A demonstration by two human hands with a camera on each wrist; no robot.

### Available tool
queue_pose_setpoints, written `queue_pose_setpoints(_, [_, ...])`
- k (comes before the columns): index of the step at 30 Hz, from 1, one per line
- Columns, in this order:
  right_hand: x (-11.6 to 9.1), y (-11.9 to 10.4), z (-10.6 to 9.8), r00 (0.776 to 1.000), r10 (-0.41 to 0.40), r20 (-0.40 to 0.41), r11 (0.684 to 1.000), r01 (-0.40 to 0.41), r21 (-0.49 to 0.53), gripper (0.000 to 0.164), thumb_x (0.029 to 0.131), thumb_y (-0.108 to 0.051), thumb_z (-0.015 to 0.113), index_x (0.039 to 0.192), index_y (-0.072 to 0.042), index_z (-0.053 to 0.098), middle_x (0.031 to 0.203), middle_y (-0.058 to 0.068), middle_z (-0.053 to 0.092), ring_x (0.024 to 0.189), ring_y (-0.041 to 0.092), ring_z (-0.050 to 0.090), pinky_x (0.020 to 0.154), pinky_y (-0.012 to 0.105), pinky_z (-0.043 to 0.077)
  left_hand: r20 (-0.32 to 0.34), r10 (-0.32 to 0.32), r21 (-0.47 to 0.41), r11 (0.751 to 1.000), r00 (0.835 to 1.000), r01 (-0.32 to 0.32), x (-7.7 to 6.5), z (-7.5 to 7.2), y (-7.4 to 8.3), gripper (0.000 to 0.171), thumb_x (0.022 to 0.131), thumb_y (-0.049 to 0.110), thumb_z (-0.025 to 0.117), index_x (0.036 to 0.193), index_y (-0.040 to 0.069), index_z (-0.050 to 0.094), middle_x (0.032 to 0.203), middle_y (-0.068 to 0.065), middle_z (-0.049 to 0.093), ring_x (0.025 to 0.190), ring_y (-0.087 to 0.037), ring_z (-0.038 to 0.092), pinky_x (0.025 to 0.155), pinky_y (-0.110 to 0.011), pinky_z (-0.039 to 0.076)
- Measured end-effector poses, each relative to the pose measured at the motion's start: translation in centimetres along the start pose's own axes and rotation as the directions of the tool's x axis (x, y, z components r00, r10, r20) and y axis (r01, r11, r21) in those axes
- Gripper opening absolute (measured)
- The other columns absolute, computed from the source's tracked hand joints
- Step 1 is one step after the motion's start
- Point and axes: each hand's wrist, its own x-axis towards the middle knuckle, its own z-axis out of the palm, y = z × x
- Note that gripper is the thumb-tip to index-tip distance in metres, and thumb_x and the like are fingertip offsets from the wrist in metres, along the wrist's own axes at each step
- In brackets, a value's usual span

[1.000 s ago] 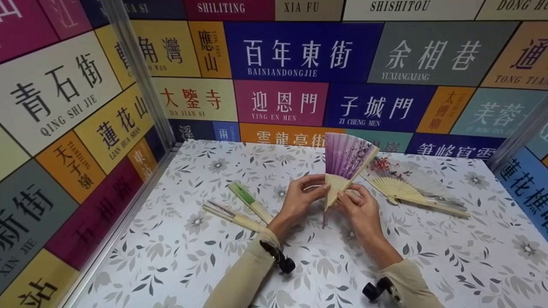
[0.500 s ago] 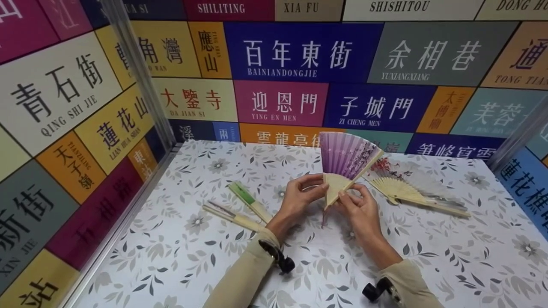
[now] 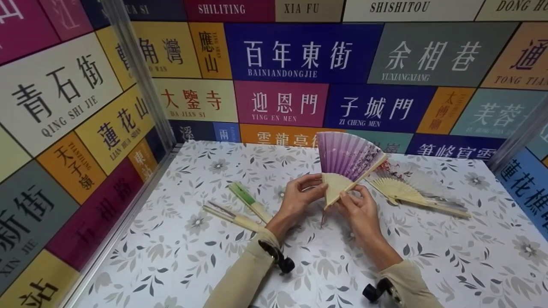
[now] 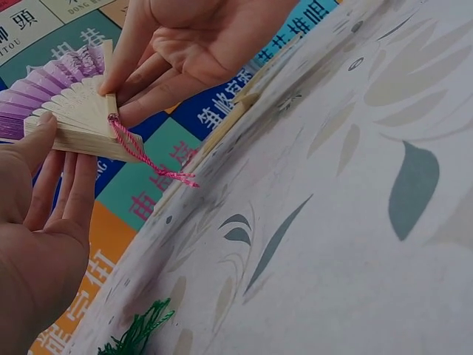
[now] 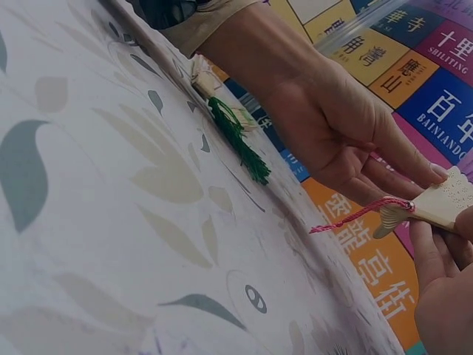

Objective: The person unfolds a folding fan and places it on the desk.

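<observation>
A purple folding fan [image 3: 344,154] with a blossom print and pale ribs is held up, partly spread, over the table. My left hand [image 3: 297,199] pinches the ribs on its left side between thumb and fingers. At the right edge, my right hand [image 3: 359,209] pinches the outer rib near the pivot. From the pivot hangs a pink cord [image 4: 148,157], seen in the left wrist view. In the right wrist view, the fan's pale ribs [image 5: 443,198] lie between both hands, and its leaf is mostly cut off there.
A spread grey-and-white fan [image 3: 398,186] with red blossoms lies right of my hands. Left of them lie two folded fans, one green [image 3: 243,194] and one pale [image 3: 231,216]. A green tassel [image 5: 240,140] rests on the flower-patterned tablecloth [image 3: 171,256]. Sign-covered walls stand behind and at the sides.
The purple fan has spread wider, its right edge swinging outward to the right and its left edge slightly left. Both hands keep their hold and barely shift.
</observation>
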Motion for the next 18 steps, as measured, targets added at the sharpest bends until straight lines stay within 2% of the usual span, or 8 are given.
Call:
queue_pose_setpoints(10, [0.02, 0.16, -0.05, 1.0, 0.01, 0.007, 0.999, -0.01, 0.044, 0.036, 0.103, -0.016, 0.057, 0.133, -0.006, 0.041, 0.129, 0.02, 0.067, 0.116, 0.022, 0.069, 0.103, 0.035, 0.056, -0.003, -0.003, -0.007, 1.0, 1.0, 0.003, -0.05, -0.12, 0.03, 0.034, 0.088, 0.014, 0.079, 0.121, 0.011, 0.071, 0.117, -0.011, 0.074, 0.108, -0.026, 0.071, 0.094, -0.037, 0.061])
queue_pose_setpoints(18, [0.07, 0.24, -0.05, 1.0, 0.025, 0.009, 0.997, -0.025, 0.072, 0.033, 0.105, -0.013, 0.054, 0.133, -0.006, 0.039, 0.125, 0.016, 0.07, 0.114, 0.021, 0.07, 0.103, 0.036, 0.057, -0.006, 0.002, 0.001, 1.0, 1.0, -0.002, 0.03, -0.27, -0.23, 0.033, 0.089, 0.015, 0.078, 0.121, 0.01, 0.071, 0.116, -0.011, 0.074, 0.108, -0.025, 0.072, 0.094, -0.036, 0.062])
